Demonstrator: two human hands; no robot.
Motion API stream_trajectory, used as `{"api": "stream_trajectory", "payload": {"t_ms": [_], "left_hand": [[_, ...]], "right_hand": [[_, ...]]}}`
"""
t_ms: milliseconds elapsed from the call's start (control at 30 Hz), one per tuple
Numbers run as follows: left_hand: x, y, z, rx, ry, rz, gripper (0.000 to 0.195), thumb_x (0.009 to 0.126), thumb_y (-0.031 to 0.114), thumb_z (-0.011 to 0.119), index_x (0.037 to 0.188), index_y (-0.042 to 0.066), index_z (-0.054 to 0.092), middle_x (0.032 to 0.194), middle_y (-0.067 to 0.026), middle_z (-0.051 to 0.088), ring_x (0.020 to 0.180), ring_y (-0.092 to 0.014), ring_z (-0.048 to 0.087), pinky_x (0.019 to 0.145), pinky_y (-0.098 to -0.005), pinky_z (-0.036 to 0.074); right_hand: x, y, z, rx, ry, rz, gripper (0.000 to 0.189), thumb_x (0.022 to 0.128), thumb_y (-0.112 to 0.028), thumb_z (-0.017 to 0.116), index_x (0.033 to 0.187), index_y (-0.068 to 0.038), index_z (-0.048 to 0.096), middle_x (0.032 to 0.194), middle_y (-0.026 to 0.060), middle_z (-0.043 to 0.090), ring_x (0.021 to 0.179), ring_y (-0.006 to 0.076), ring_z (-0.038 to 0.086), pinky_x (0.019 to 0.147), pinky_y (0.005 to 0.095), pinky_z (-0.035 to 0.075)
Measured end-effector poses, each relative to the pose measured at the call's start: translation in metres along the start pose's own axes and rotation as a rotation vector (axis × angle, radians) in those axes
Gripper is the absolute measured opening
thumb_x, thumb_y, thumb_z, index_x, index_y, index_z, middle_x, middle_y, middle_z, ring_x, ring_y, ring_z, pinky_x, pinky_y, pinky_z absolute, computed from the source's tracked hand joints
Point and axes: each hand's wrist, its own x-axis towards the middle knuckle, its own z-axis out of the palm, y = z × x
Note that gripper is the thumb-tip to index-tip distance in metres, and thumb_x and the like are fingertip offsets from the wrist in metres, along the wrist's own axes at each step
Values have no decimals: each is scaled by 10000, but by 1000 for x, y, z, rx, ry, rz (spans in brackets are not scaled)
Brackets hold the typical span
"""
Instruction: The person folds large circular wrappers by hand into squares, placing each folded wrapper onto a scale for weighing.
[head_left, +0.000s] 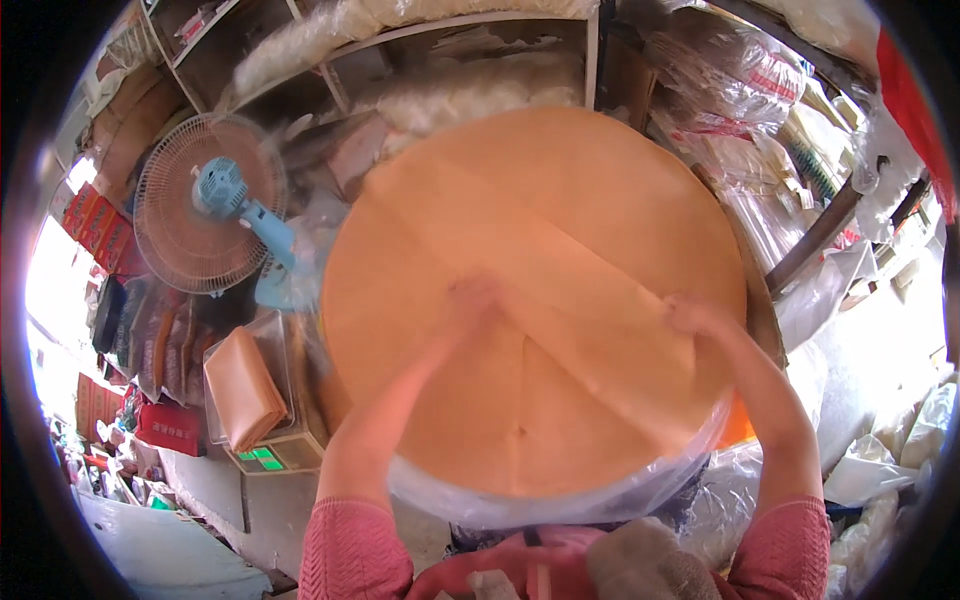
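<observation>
A large round tan sheet (450, 390), with creases across it, covers the surface before me. Part of it lies folded over as a flap (600, 322) between my hands. My left hand (476, 296) rests on the sheet near its middle, blurred, so its fingers are hard to make out. At the right, my right hand (684, 311) grips the edge of the flap between fingers and thumb. Clear plastic (540, 510) shows under the sheet's near edge.
A blue fan (225, 195) stands at the left. Below it, folded tan sheets (244, 390) lie on a scale with a green display (261, 459). Plastic-wrapped goods (750, 165) are stacked at the right, beside a dark bar (814, 240). Shelves (450, 30) with rolled material stand behind.
</observation>
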Motion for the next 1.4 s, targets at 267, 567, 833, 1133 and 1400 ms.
{"api": "stream_trajectory", "payload": {"t_ms": [267,567,833,1133,1400], "left_hand": [[-58,104,-69,-223,-94,-165,580,825,95,550,1379,65,384,1458,-112,339,1357,-282,295,1115,-420,252],[-105,158,-74,-231,-192,62,562,899,282,514,1412,117,354,1510,-133,228,1409,-289,169,1142,-471,147],[-96,158,-69,-200,-219,2,433,886,268,524,1314,206,495,1484,-60,314,1388,-249,248,1102,-596,128],[-91,208,-94,-838,31,-442,213,897,189,524,1065,80,597,993,-116,647,894,-276,614,770,-392,477],[-81,222,-72,-1038,38,-844,347,869,208,600,1142,4,532,941,-100,661,821,-196,629,684,-341,488]], "right_hand": [[-61,-53,58,-132,329,-134,265,901,-211,493,1060,-50,631,1001,115,659,1005,304,611,887,414,475],[-53,-44,99,-403,336,-671,520,836,-157,563,1343,-112,457,1458,39,367,1358,249,304,1118,384,196],[-50,-25,114,-169,298,-798,449,820,-165,587,1267,-156,552,1395,49,455,1359,243,296,1113,406,220],[-110,-26,125,921,152,-326,257,844,-142,670,1037,22,626,842,83,671,733,173,654,623,269,534],[-118,-23,171,1081,528,79,338,816,-227,693,991,50,607,805,115,659,679,193,648,587,305,530]]}}
